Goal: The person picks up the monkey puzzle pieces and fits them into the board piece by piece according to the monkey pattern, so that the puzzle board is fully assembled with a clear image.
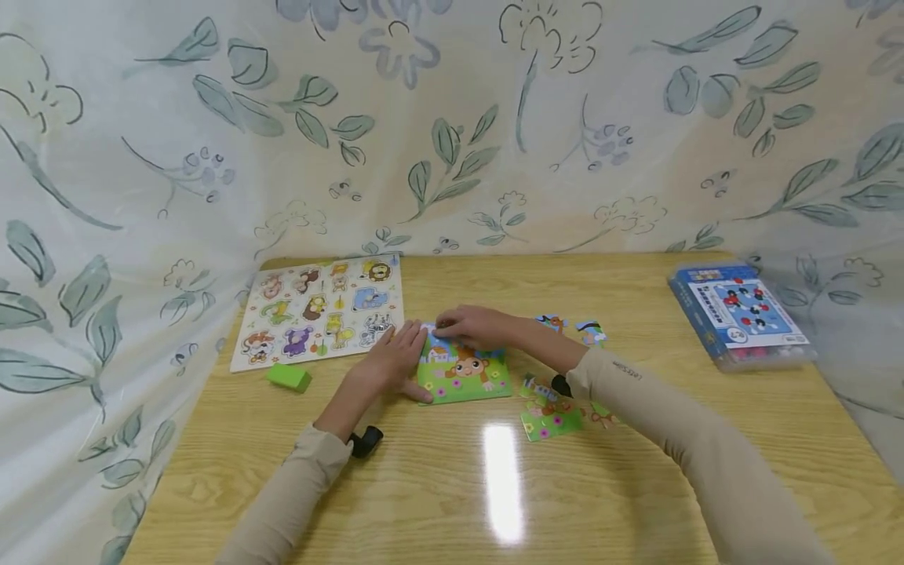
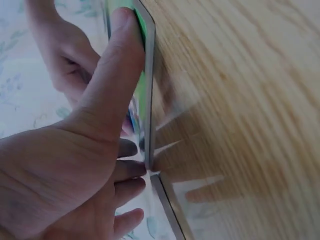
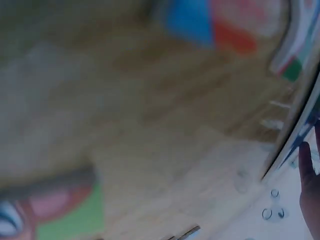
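A monkey puzzle [image 1: 462,373] with a green lower edge lies on the table, both hands at it. My left hand [image 1: 395,357] rests along its left side with fingers stretched out; in the left wrist view its thumb [image 2: 120,55] lies along the green edge. Over the puzzle's upper part is my right hand [image 1: 476,326], fingers bent down near the upper left corner, where a small dark patch shows at the fingertips. Whether a piece is pinched there I cannot tell. Loose puzzle pieces [image 1: 554,424] lie to the right, partly below the right forearm.
An animal board [image 1: 293,365] lies at the back left, a green block [image 1: 288,377] in front of it. More pieces [image 1: 592,333] sit beyond the right forearm. A blue boxed set [image 1: 741,314] stands at the back right. A patterned cloth [image 1: 452,141] hangs behind the table.
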A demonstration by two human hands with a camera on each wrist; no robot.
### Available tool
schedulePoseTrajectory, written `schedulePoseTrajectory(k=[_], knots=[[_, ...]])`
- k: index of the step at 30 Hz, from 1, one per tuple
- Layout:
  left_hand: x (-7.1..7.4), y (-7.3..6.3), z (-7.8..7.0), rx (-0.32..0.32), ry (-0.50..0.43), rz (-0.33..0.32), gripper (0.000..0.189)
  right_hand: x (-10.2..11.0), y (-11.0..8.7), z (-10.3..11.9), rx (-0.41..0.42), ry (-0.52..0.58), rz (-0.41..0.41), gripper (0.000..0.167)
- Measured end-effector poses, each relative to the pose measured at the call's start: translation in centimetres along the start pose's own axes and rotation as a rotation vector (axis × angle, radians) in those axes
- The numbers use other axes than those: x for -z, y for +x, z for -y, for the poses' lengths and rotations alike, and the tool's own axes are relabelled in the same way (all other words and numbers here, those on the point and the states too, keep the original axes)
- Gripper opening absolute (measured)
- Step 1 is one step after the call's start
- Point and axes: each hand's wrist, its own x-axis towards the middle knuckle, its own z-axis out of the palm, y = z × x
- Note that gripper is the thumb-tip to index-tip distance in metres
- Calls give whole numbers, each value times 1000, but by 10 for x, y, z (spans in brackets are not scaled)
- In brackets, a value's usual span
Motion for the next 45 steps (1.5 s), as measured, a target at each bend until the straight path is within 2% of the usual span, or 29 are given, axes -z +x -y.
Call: schedulePoseTrajectory(k=[3, 5, 7, 10, 15, 18, 21, 24, 28, 31, 35, 38, 45], knots=[[0, 2, -3, -5, 41, -1, 118, 6, -12, 0, -100, 115, 41, 43], [1, 4, -4, -7, 61, -12, 119, 12, -26, -1, -185, 172, 42, 45], [0, 6, -5, -8, 75, -23, 120, 16, -45, -2, -243, 181, 17, 47], [0, 6, -6, -13, 93, -39, 122, 17, -80, -4, -275, 112, -49, 45], [0, 3, -6, -17, 122, -38, 122, 11, -133, -4, -292, -73, -163, 42], [1, 2, -5, -19, 119, -40, 122, 7, -156, -5, -295, -173, -242, 40], [2, 2, -4, -23, 124, -37, 122, 7, -170, -8, -286, -218, -311, 40], [2, 2, -3, -26, 125, -40, 123, 9, -176, -11, -289, -219, -327, 42], [1, 3, -2, -26, 97, -51, 124, 10, -173, -11, -349, -200, -256, 40], [-3, 1, -1, -37, 66, -58, 124, 7, -168, -12, -280, -384, -135, 31], [-7, -6, -1, -55, 46, -80, 123, 2, -163, -14, -183, -521, -105, 29], [-8, -7, 0, -62, 54, -92, 122, 3, -161, -12, -245, -398, -142, 35], [-7, -2, 3, -73, 59, -97, 124, 11, -159, -7, -420, -115, -139, 27]])
